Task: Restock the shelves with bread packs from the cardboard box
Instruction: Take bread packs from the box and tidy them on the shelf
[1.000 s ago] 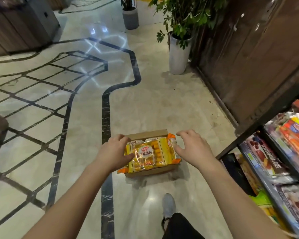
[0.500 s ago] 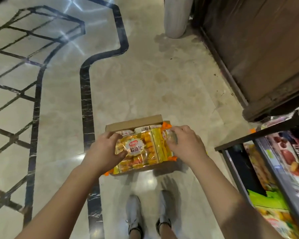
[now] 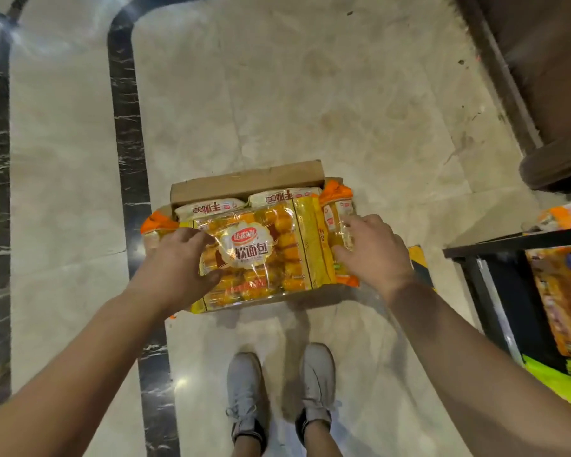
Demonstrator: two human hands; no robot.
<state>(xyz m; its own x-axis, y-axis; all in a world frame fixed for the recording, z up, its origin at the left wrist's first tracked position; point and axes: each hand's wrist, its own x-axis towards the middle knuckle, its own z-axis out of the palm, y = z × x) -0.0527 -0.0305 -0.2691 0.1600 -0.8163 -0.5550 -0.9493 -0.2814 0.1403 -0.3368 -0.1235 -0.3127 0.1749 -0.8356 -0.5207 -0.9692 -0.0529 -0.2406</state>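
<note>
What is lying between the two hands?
In the head view, the top bread pack spans the gap between the left hand and the right hand, lying on the open box.

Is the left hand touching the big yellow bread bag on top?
Touching. In the head view, the left hand lies on the clear yellow plastic bread pack atop the brown cardboard box, fingers and thumb pressing its left edge.

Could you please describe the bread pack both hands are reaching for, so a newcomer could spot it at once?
Look at the open cardboard box on the marble floor, just ahead of the grey shoes. The top bread pack lies flat across it, between the left hand and right hand. Unlike its edge-on neighbours, it shows a round white label face up.
</note>
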